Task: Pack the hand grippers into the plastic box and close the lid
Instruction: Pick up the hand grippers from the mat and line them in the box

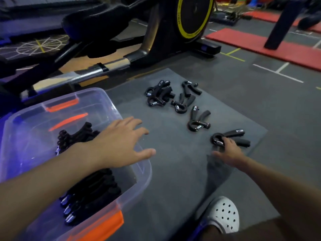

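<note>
Left hand (pixel 119 141) and right hand (pixel 229 151) bare, forearms bare. White perforated clog (pixel 224 214) on the foot below the right hand.

Black, orange and grey are dominating the gym floor.
The hand grippers (pixel 157 94) are showing black with silver springs, the nearest hand gripper (pixel 234 133) too. The plastic box (pixel 107 108) at left is looking clear with orange latches (pixel 61 104). The mat (pixel 173 145) is reading dark grey, the far-right pads (pixel 260 44) red, the machine's ring (pixel 180 21) yellow, and the near shoe (pixel 224 213) white with dotted holes.
</note>
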The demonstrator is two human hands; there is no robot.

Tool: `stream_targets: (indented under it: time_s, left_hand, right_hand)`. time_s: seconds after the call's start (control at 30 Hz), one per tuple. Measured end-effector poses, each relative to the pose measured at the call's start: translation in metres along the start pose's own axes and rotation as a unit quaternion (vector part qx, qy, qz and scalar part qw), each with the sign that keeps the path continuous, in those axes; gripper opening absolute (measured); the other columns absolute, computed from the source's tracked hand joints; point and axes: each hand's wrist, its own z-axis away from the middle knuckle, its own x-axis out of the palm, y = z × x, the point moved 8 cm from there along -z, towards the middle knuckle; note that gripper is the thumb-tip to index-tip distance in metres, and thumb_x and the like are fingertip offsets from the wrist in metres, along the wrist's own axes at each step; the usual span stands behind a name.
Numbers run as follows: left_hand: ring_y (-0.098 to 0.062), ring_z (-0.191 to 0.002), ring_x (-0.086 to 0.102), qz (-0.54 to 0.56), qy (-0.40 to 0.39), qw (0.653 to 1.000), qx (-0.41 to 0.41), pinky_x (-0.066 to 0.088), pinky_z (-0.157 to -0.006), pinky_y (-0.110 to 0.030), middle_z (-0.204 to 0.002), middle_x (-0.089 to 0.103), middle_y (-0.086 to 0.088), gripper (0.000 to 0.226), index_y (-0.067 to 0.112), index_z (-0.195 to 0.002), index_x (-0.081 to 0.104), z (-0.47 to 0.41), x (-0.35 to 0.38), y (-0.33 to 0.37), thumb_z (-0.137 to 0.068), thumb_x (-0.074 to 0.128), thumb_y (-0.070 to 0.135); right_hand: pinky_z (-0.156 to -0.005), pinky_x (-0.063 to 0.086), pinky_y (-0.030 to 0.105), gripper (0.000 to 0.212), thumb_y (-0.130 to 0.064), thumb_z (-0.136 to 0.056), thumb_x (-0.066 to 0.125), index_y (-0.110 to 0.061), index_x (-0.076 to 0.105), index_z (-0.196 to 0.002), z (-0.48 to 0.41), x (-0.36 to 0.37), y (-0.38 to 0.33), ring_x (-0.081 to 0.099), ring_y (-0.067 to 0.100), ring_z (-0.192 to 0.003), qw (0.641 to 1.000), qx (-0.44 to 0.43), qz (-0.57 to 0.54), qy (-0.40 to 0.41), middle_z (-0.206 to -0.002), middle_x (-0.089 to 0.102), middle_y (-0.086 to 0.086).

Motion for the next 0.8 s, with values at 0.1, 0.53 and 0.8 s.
stream_targets:
  time_s: [0.1, 0.53, 0.8]
  left_hand:
    - [-0.016, -0.146, 0.016, -0.002, 0.004, 1.0, 0.005, 0.015, -0.118, -0.039, -0.155, 0.025, 0.004, 0.09, 0.038, -0.139, 0.038, 0.001, 0.001, 0.001, -0.069, 0.009, 0.087]
    - [-0.013, -0.145, 0.016, 0.003, 0.012, 1.0, 0.015, 0.01, -0.117, -0.035, -0.154, 0.028, 0.005, 0.086, 0.038, -0.137, 0.04, 0.006, -0.002, 0.005, -0.072, 0.007, 0.084]
    - [-0.013, -0.145, 0.016, 0.013, 0.014, 1.0, 0.021, 0.012, -0.118, -0.035, -0.153, 0.03, 0.005, 0.083, 0.037, -0.138, 0.04, 0.012, 0.0, 0.0, -0.077, 0.007, 0.083]
  right_hand:
    - [-0.115, 0.025, 0.04, 0.095, -0.045, -0.075, 0.075, -0.015, 0.025, -0.15, -0.003, 0.003, 0.001, 0.027, 0.027, -0.143, 1.0, -0.014, 0.008, -0.014, -0.158, 0.023, 0.009]
    - [-0.112, 0.033, 0.033, 0.091, -0.031, -0.071, 0.082, -0.014, 0.034, -0.146, 0.028, 0.031, -0.077, 0.043, 0.02, -0.133, 0.984, -0.123, -0.101, -0.083, -0.146, 0.044, 0.004]
    - [-0.098, 0.045, 0.031, 0.07, -0.024, -0.074, 0.076, -0.02, 0.045, -0.137, 0.055, 0.062, -0.132, 0.053, 0.011, -0.101, 0.966, -0.211, -0.093, -0.12, -0.129, 0.058, 0.002]
